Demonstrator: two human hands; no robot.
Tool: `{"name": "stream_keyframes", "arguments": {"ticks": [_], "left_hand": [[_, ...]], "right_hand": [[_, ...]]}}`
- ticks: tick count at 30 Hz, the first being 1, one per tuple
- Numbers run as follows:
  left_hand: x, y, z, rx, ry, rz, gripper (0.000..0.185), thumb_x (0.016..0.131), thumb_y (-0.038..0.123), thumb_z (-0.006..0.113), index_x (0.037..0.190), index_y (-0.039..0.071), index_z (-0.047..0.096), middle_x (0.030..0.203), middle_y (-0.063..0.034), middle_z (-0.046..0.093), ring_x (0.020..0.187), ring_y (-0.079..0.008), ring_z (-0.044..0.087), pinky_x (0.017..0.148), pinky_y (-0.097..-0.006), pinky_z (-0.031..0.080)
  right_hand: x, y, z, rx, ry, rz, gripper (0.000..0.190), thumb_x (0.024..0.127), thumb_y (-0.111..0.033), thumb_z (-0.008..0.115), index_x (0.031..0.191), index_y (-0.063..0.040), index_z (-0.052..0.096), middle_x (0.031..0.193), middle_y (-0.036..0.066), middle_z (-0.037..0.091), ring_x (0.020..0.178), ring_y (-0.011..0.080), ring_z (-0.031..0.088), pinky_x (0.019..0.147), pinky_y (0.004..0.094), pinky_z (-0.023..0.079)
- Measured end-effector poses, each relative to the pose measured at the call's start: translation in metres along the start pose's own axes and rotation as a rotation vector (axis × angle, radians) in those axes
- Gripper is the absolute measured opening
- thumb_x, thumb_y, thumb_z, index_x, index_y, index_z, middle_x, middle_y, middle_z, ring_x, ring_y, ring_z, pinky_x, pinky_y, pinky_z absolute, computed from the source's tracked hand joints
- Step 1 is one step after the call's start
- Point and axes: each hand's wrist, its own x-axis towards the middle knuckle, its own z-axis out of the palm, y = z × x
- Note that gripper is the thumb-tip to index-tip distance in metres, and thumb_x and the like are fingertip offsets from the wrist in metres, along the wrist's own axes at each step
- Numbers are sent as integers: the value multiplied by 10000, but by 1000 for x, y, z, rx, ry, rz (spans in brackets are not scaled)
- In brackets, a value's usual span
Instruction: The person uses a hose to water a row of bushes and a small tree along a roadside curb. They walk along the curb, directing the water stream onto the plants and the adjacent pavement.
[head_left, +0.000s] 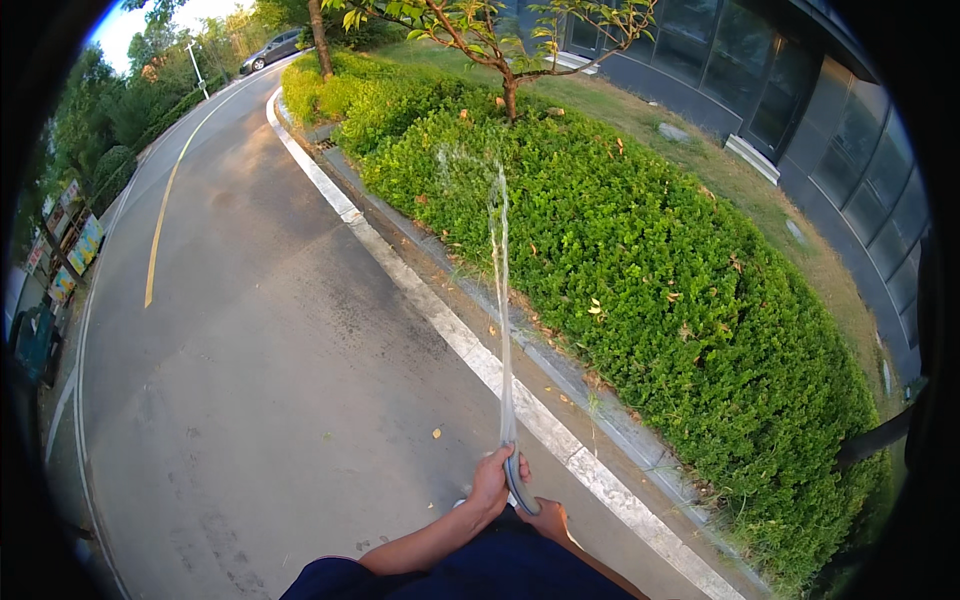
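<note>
My left hand (491, 480) grips a grey garden hose (519, 484) with a blue stripe, close to its open end. Further down the same hose, near my body, my right hand (549, 519) is closed around it. A stream of water (505, 322) leaves the hose end and arcs forward over the kerb. It breaks into drops above a clipped green hedge (645, 277). The lower run of the hose is hidden behind my hands and dark blue clothing.
A white-painted kerb (465, 343) separates the asphalt road (285, 405) from the planting bed. A small tree (511, 96) rises from the hedge. Dark-glazed building walls (750, 82) stand on the right. A car (274, 51) is at the road's far end.
</note>
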Motion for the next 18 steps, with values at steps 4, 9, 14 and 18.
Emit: {"name": "stream_keyframes", "arguments": {"ticks": [4,9,14,18], "left_hand": [[-33,-6,-26,-68,-24,-34,323,997,264,454,855,-5,561,721,-118,582,664,-221,582,680,-345,498],[-65,-9,-46,-53,-62,-28,359,1015,289,441,889,-18,575,756,-120,598,721,-218,603,728,-345,500],[-88,-2,-59,-58,-86,42,381,1024,305,427,903,-21,584,785,-116,607,763,-214,610,776,-338,493],[-106,-2,-60,-61,-72,114,372,1023,300,434,902,-19,584,794,-116,608,770,-215,610,794,-342,490]], "right_hand": [[-29,0,3,-169,-33,36,382,722,-494,739,811,-124,700,738,136,674,726,326,667,677,417,517],[-54,12,11,-171,-69,64,369,715,-492,756,818,-143,693,752,120,677,734,321,668,665,409,516],[-64,-27,6,-136,-80,65,358,710,-475,763,810,-140,686,756,119,676,745,323,671,667,415,519],[-63,-19,10,-178,-73,-41,331,711,-435,761,784,-124,673,743,137,668,721,338,665,645,415,516]]}}
